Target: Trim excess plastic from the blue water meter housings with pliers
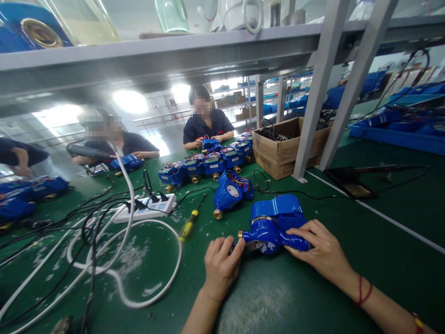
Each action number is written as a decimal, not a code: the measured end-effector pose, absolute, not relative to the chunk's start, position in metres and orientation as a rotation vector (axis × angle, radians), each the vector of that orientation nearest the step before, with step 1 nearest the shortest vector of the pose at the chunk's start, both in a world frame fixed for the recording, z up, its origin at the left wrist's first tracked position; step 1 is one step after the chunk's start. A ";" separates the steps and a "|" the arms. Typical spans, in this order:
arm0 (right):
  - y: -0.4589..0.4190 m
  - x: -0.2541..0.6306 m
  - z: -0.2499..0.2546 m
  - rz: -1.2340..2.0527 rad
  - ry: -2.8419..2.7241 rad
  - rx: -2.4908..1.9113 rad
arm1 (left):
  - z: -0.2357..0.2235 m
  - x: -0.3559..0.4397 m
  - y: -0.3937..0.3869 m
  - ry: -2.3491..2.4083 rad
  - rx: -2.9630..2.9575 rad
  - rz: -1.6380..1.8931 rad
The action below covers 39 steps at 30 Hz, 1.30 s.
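A blue water meter (266, 235) lies on the green table in front of me, its box-shaped blue housing (278, 208) turned away from me. My right hand (320, 243) is closed round the meter's right pipe end. At the brass left end, my left hand (223, 260) has its fingers curled round a dark, thin object, mostly hidden, that I cannot identify. Ragged pale patches show on the meter's near side. Behind it, another water meter (228, 194) with a white dial shows loose coloured wires. A yellow-and-black screwdriver (188, 226) lies to the left.
A white power strip (149, 207) and a looping white cable (177, 264) occupy the left. Several meters stand in a row (213, 164) before a seated co-worker (208, 123). A cardboard box (278, 155) stands beside shelf posts (316, 93). A blue tray (399, 139) is at right.
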State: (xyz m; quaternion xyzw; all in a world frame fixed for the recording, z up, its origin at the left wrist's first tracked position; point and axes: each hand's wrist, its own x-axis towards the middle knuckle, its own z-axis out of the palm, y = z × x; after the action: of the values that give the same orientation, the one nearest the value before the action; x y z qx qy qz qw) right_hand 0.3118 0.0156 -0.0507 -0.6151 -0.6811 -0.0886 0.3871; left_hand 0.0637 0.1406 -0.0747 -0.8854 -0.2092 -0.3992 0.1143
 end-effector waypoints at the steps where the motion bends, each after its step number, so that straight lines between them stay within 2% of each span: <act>1: 0.016 0.312 -0.050 -0.224 -1.735 -1.561 | -0.075 0.064 0.141 -0.610 -2.596 -1.179; 12: 0.017 0.319 -0.050 -0.207 -1.693 -1.574 | -0.076 0.064 0.138 -0.595 -2.645 -1.307; 18: 0.016 0.319 -0.051 -0.201 -1.696 -1.587 | -0.071 0.065 0.135 -0.757 -2.666 -1.285; 39: 0.016 0.314 -0.048 -0.209 -1.709 -1.582 | -0.058 0.072 0.128 -0.731 -2.547 -1.017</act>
State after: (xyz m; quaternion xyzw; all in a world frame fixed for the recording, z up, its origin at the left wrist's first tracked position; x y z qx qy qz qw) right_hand 0.3140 0.0162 -0.0480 -0.6228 -0.6728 -0.0824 0.3907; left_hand 0.0725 0.1278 -0.0585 -0.8871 -0.2545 -0.3542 0.1513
